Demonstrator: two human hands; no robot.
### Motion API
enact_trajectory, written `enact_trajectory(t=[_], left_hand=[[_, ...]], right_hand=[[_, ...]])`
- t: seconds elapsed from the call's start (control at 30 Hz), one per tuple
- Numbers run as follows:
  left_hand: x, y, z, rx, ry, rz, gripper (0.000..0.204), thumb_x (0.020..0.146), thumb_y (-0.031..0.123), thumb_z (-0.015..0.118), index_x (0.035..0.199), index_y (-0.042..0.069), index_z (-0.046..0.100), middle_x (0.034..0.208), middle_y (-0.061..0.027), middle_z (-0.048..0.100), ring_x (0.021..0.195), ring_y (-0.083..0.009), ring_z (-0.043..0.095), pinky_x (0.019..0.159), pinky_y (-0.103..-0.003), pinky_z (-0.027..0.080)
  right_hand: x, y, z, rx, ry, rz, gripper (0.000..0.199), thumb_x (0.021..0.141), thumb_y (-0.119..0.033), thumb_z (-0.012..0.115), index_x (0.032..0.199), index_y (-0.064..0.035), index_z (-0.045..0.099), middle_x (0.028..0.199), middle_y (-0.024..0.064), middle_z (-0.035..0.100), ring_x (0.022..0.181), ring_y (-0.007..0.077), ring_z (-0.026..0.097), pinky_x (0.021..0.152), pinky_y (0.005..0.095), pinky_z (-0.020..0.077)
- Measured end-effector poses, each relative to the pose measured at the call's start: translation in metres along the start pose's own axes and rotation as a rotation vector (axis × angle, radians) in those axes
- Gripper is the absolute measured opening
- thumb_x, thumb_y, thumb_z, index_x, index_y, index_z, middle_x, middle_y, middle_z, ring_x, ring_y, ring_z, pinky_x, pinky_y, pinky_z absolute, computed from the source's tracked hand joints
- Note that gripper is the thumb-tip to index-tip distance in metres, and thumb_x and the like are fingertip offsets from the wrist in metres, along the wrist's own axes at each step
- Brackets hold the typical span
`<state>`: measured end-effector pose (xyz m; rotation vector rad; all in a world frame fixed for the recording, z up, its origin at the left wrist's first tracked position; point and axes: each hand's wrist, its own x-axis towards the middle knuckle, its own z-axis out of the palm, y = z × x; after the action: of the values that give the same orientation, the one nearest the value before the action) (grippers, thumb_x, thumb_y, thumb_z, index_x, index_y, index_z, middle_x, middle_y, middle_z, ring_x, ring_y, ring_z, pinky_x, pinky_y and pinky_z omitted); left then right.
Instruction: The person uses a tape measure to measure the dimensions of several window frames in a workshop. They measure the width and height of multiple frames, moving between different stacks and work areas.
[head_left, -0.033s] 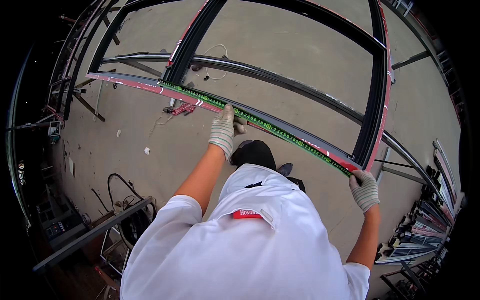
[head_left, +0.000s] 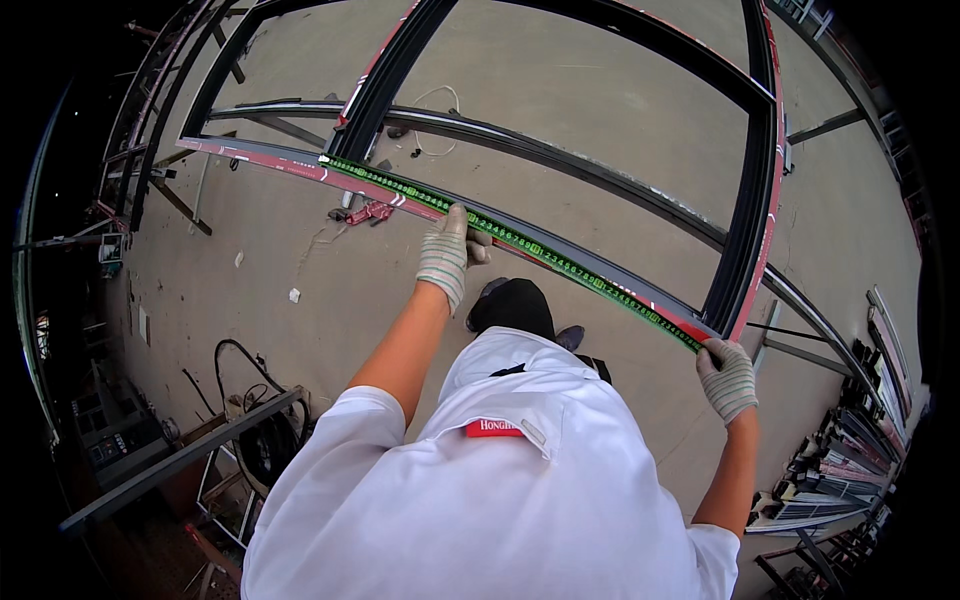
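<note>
A green tape measure (head_left: 535, 248) with dark markings is stretched along the near edge of a dark metal frame (head_left: 742, 230). The frame carries red and white protective film on its sides. My left hand (head_left: 445, 262), in a striped knitted glove, pinches the tape partway along, its thumb on top against the frame's edge. At the frame's near right corner, my gloved right hand (head_left: 728, 380) closes on the tape's right end; whatever else sits inside that fist is hidden. The tape's far left end lies by the upright bar (head_left: 400, 75) that divides the frame.
A dark rail (head_left: 560, 165) runs beneath the frame. On the floor lie a red tool (head_left: 370, 212) and a pale looped cord (head_left: 457, 100). Stacked profiles (head_left: 835, 470) stand at the right. At lower left are a metal bar (head_left: 180, 465) and a dark machine (head_left: 115, 430).
</note>
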<state>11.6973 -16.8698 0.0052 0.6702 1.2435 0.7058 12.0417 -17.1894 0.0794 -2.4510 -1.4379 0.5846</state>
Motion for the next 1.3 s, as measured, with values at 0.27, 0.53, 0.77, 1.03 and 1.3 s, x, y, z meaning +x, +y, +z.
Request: enact_trajectory(t=[0.27,0.53,0.77,1.03,1.3], left_hand=[[-0.013,0.036,0.027,0.152,0.197,-0.055,0.025,0.103,0.028,0.059,0.098,0.004,0.062,0.064,-0.0065,0.063,0.041,-0.0118,0.049,0.042,-0.033,0.051],[-0.002,0.047,0.034,0.306,0.29,-0.094,0.033,0.1,0.029,0.058,0.085,0.0,0.064,0.059,-0.0079,0.059,0.038,-0.0133,0.045,0.04,-0.032,0.042],[0.004,0.06,0.029,0.348,0.315,-0.129,0.026,0.092,0.019,0.059,0.076,-0.002,0.064,0.051,-0.0105,0.055,0.035,-0.017,0.042,0.037,-0.034,0.036],[0.011,0.066,0.031,0.438,0.327,-0.189,0.027,0.092,0.019,0.059,0.077,-0.002,0.065,0.052,-0.0102,0.055,0.035,-0.0167,0.043,0.038,-0.035,0.039],[0.036,0.054,0.015,0.533,0.396,-0.25,0.037,0.097,0.033,0.063,0.081,0.0,0.065,0.047,-0.0031,0.046,0.032,-0.0152,0.037,0.035,-0.036,0.041]], right_hand=[[0.027,0.007,-0.039,-0.004,-0.079,0.003,0.015,0.089,-0.017,0.067,0.093,-0.0053,0.076,0.082,0.0168,0.069,0.082,0.0335,0.065,0.079,0.0438,0.0521],[0.05,0.015,-0.034,-0.005,-0.187,0.032,0.018,0.091,-0.02,0.066,0.098,-0.0074,0.076,0.086,0.0174,0.07,0.086,0.0358,0.066,0.084,0.0457,0.0534],[0.07,-0.001,-0.042,-0.041,-0.285,0.034,0.018,0.091,-0.021,0.065,0.098,-0.0076,0.076,0.088,0.0169,0.071,0.087,0.0353,0.067,0.083,0.0464,0.0534],[0.073,0.004,-0.037,-0.007,-0.331,0.065,0.018,0.092,-0.021,0.065,0.098,-0.0075,0.076,0.089,0.0176,0.071,0.087,0.0355,0.067,0.083,0.0467,0.0537],[0.08,0.012,-0.046,-0.079,-0.409,0.034,0.025,0.094,-0.027,0.059,0.1,-0.0092,0.076,0.087,0.0154,0.07,0.089,0.0343,0.066,0.084,0.0464,0.0529]])
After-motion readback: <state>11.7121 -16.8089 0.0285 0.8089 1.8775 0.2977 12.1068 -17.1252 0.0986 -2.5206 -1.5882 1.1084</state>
